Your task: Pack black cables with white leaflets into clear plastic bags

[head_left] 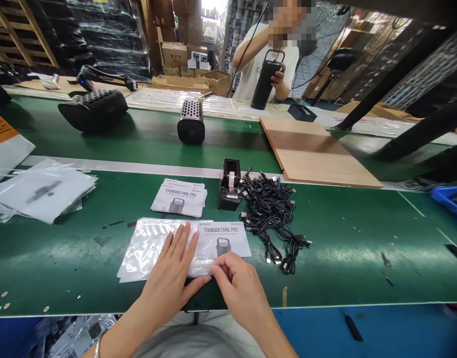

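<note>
My left hand [172,273] lies flat, fingers stretched out, on a clear plastic bag [146,246] that rests on the green table [343,248]. A white "Thundertrail Pro" leaflet [228,238] lies half in the bag's right end. My right hand [238,288] pinches the bag's lower edge just under the leaflet, fingers curled. A stack of the same leaflets [180,197] lies behind, next to a black tape dispenser [229,185] and a tangled pile of black cables [271,211].
A stack of clear bags [42,191] lies at the left. Black speakers [191,122] [92,109] lie on the far belt beside a wooden board [314,154]. A person across the belt holds a black speaker [266,79]. A blue bin [452,199] sits at the right.
</note>
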Demonstrator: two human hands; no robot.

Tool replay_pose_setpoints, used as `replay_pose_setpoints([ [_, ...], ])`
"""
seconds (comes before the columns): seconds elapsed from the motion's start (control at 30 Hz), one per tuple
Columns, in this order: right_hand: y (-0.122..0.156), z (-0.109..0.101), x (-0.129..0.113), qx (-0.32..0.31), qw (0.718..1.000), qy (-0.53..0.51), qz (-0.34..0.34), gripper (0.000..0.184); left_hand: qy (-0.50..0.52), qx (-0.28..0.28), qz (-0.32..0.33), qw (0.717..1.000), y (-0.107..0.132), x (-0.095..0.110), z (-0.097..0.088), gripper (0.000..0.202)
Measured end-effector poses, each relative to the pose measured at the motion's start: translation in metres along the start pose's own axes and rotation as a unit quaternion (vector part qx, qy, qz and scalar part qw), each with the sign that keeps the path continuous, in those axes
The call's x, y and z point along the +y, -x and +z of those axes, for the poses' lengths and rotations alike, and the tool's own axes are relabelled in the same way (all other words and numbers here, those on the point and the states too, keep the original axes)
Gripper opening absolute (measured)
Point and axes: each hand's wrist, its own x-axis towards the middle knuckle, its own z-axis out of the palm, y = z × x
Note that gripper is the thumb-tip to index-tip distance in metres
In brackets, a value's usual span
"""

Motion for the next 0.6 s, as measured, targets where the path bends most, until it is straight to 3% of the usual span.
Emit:
replay_pose_setpoints([
  [0.07,0.001,-0.011,0.007,0.004,1.0,0.022,0.007,0.02,0.0,-0.002,0.005,1.0,0.001,-0.002,-0.001,0.079],
  [0.13,-0.001,-0.023,0.014,0.068,0.993,0.08,0.059,0.021,-0.003,-0.006,0.01,1.0,0.001,-0.004,-0.002,0.077],
  [0.23,-0.007,-0.032,0.024,0.154,0.957,0.205,0.136,0.033,-0.017,-0.016,0.016,1.0,-0.001,-0.004,-0.004,0.068],
  [0.33,-0.01,-0.028,0.026,0.128,0.947,0.259,0.139,0.032,-0.034,-0.019,0.023,0.999,-0.002,-0.003,-0.004,0.06],
  [0.5,-0.012,-0.019,0.022,0.114,0.968,0.176,0.141,0.015,-0.034,-0.006,0.021,0.999,-0.003,-0.001,-0.001,0.055],
  [0.6,-0.016,-0.023,0.023,0.085,0.983,0.038,0.156,0.011,-0.035,-0.002,0.03,0.999,-0.002,-0.001,-0.002,0.056],
])
